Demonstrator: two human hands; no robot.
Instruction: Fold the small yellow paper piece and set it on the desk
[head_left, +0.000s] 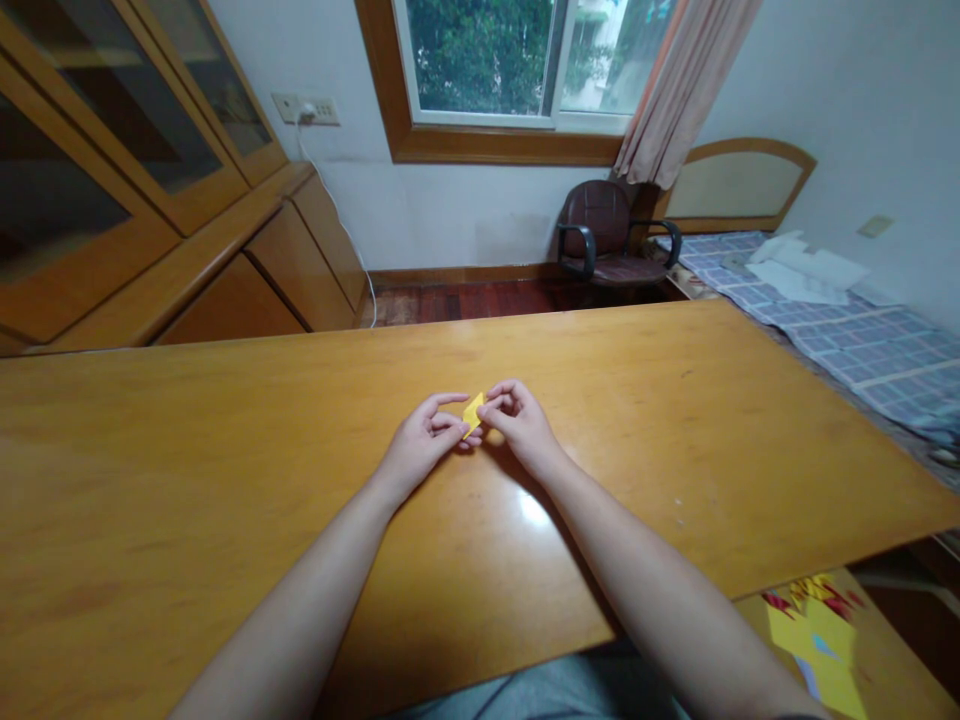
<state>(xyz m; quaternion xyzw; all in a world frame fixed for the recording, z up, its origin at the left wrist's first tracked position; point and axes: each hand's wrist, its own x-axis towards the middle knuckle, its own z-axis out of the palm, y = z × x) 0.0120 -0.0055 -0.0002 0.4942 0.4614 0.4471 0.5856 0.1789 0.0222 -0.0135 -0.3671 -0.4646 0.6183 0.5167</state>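
A small piece of folded yellow paper point(472, 414) is held up between both hands, just above the middle of the wooden table. My left hand point(429, 436) pinches its lower left part between thumb and fingers, with the forefinger stretched along the top. On the other side, my right hand point(519, 418) grips the paper's right edge between thumb and bent forefinger. The fingers partly cover the paper, so its full folded shape cannot be made out.
The wooden table point(225, 480) spans the view. At lower right, a lower surface bears yellow paper sheets point(825, 650) and several red and yellow folded pieces point(814, 592). Beyond the table stand an armchair point(600, 225), a bed point(847, 330) and a wooden cabinet point(277, 260).
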